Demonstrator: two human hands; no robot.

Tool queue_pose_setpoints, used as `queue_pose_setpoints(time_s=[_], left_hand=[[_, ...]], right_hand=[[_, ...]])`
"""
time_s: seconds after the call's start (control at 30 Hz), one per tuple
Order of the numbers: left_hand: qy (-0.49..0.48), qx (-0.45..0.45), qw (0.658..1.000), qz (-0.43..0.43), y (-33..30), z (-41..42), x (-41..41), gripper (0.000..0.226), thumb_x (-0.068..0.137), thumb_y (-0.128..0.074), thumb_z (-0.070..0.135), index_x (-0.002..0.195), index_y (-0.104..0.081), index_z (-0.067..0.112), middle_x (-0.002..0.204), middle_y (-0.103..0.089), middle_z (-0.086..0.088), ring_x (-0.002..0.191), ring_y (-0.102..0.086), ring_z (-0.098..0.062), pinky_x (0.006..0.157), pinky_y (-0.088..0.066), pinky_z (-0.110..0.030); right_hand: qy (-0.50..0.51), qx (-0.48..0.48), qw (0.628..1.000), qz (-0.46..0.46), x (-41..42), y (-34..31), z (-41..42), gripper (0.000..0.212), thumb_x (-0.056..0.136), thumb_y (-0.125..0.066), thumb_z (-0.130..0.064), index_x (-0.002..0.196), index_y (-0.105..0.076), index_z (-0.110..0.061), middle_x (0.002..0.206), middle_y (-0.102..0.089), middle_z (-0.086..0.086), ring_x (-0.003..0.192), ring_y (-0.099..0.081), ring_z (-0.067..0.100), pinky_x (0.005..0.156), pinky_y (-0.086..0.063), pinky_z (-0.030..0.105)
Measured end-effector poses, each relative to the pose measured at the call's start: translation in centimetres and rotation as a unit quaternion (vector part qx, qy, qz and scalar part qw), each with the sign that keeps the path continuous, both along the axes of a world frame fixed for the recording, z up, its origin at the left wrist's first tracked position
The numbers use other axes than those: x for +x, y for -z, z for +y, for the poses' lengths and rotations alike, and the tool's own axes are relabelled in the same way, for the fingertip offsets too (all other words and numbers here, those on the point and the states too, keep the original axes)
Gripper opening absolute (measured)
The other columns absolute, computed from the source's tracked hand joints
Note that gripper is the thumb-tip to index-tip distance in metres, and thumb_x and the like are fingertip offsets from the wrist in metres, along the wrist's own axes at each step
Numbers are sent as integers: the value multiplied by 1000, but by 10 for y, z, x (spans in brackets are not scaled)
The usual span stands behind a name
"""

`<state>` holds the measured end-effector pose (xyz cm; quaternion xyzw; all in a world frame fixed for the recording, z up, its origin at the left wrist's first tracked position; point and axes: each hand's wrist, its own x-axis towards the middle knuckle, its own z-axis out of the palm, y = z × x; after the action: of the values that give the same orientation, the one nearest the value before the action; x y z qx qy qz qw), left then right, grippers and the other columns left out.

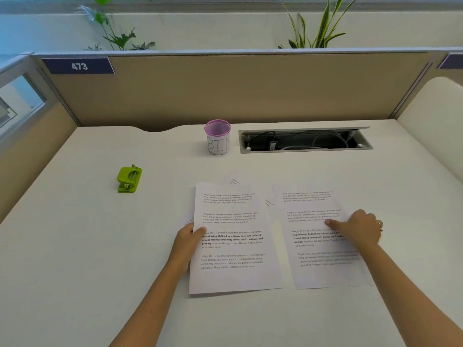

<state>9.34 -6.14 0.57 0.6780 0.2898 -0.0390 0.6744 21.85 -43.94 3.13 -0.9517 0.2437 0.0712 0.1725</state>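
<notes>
Both forearms reach in from the near edge of the tabletop [87, 246], angled inward. The left hand [188, 242] pinches the left edge of the left sheet [233, 274], thumb on top, while the right hand [360, 229] lies knuckles-up on the right sheet [320, 274] with fingers curled and one fingertip pressed on the print; whether it grips the paper I cannot tell. These printed pages lie side by side just apart, long axes running away from the person with the text tops at the far end, the right one skewed slightly, beyond them a green hole punch [129, 179] and a cup marked BIN [217, 140].
</notes>
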Motion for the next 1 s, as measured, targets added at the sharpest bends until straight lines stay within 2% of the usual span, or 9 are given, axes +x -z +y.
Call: queue_pose_setpoints(time_s=[0.13,0.23,0.33,0.4,0.53,0.67,0.8,0.87,1.0], left_hand=[[4,2,1000,0,0,-1,-1,17,92,-53,17,97,-67,26,99,-75,-1,87,-72,-23,80,-58,-44],[2,-1,1000,-1,0,-1,-1,18,92,-53,16,98,-67,25,97,-75,1,85,-73,-22,77,-59,-40],[6,-5,1000,2,0,0,-1,18,92,-53,16,99,-67,26,96,-76,1,84,-73,-21,74,-59,-38],[9,-1,1000,2,0,0,-1,19,91,-53,16,98,-67,26,96,-76,2,83,-73,-20,72,-59,-36],[11,5,1000,1,-1,1,-1,18,92,-53,17,97,-68,25,94,-76,2,80,-74,-19,68,-58,-34],[14,8,1000,8,-2,1,-1,16,92,-53,18,94,-67,26,94,-76,1,82,-73,-20,74,-59,-39],[25,7,1000,6,-1,2,-1,16,91,-53,21,97,-67,22,89,-77,0,77,-74,-20,67,-60,-37],[34,3,999,7,-2,3,-2,17,91,-55,28,97,-68,19,90,-77,-3,78,-73,-22,66,-58,-35],[27,17,999,34,-5,3,0,44,95,-40,52,82,-70,23,78,-76,-4,69,-71,-18,64,-53,-29]], right_hand=[[-3,49,997,57,11,-2,-7,72,59,-83,-55,94,-53,1,104,-60,23,115,-47,43,89,-39,47],[-39,62,995,72,15,-9,-10,59,64,-83,-45,90,-52,-2,97,-61,17,97,-56,37,79,-43,40],[-95,54,994,6,20,-25,-10,28,76,-76,-21,79,-54,-4,90,-63,18,77,-53,29,65,-40,33],[-132,37,987,-77,26,-44,-8,15,80,-71,-12,82,-61,-1,90,-65,21,78,-55,32,65,-38,32],[-170,39,961,-216,38,-102,10,15,81,-70,-14,89,-67,-1,85,-65,16,81,-57,33,69,-36,30],[-201,132,946,-217,35,-127,40,13,79,-72,-21,84,-67,-10,78,-65,6,73,-59,23,70,-40,30],[-198,272,929,-156,14,-87,87,13,80,-72,-18,82,-65,-7,78,-66,9,70,-60,24,65,-45,30],[-191,295,928,-127,-2,-54,110,13,82,-69,-18,82,-63,-7,79,-66,7,71,-60,23,65,-45,30],[-195,281,933,-114,-34,3,140,6,86,-62,-15,86,-56,-13,81,-60,-1,65,-52,3,50,-35,8]])
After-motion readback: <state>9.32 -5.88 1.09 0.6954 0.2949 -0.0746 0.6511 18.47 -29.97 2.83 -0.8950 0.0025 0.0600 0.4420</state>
